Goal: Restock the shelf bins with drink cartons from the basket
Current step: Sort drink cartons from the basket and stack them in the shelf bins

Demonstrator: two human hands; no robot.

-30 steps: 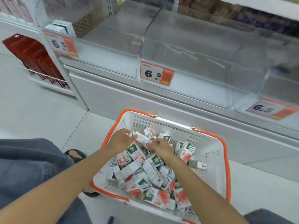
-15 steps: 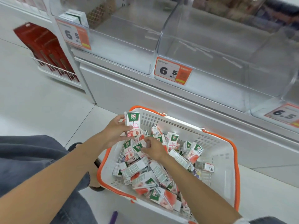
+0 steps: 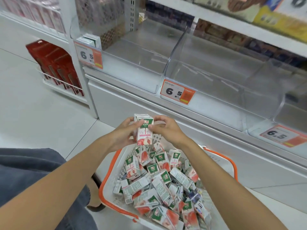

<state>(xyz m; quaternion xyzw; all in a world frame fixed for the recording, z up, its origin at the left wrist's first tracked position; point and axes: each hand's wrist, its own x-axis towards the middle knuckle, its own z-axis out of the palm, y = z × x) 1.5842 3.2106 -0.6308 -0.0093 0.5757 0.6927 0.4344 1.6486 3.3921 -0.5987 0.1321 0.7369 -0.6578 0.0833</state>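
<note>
Above the far rim of the basket, the left hand and right hand are gripping upright drink cartons together; light, stiff and probably slick, they are best squeezed across flat sides.

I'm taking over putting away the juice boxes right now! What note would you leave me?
Left hand and right hand: the fingers of both grip one bunch of cartons, held upright above the basket.
Loose cartons: a big jumbled pile in the basket.
Done: a few cartons stand in the back corner of the left bin.
Left: set the held bunch in a bin. The middle bin shows no cartons yet. Then work through the pile.
</note>
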